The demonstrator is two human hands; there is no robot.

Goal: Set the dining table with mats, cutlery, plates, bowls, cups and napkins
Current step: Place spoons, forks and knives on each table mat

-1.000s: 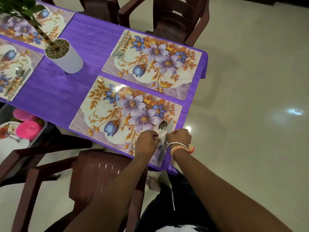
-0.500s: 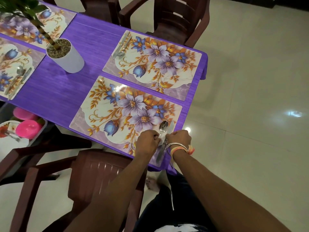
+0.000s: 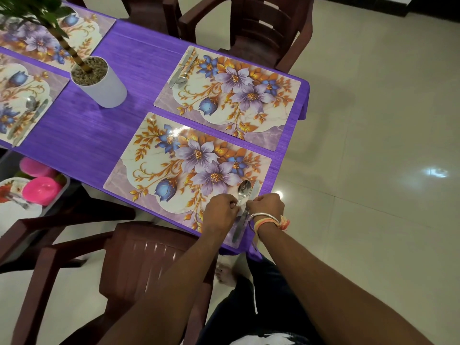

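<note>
Purple cloth [image 3: 87, 135] covers the long table, and the floor [image 3: 373, 170] beside it is pale and shiny. At the near corner, the left hand [image 3: 220, 211] has its fingers curled in and pinches the thin handle of a spoon [image 3: 244, 189]. The right hand [image 3: 266, 205], with bangles on its wrist, is curled over the middle of a knife [image 3: 237, 230]. The two hands are almost touching.

The spoon and knife lie side by side on the right end of the near mat [image 3: 149, 168], which has big purple flowers on it. The spoon bowl points away from the person, and the knife handle pokes out toward the table edge.

Just past it lies a far mat [image 3: 273, 138] with its own knife and spoon [image 3: 183, 70] at the far left corner. A left mat [image 3: 15, 78] at the picture's edge has cutlery too. A white plant pot [image 3: 102, 88] stands on the cloth between the mats.

A brown chair [image 3: 149, 257] is pulled up under the near mat. Another chair [image 3: 261, 28] stands across the table. Pink bowls [image 3: 42, 186] sit in a tray low down on the left.
</note>
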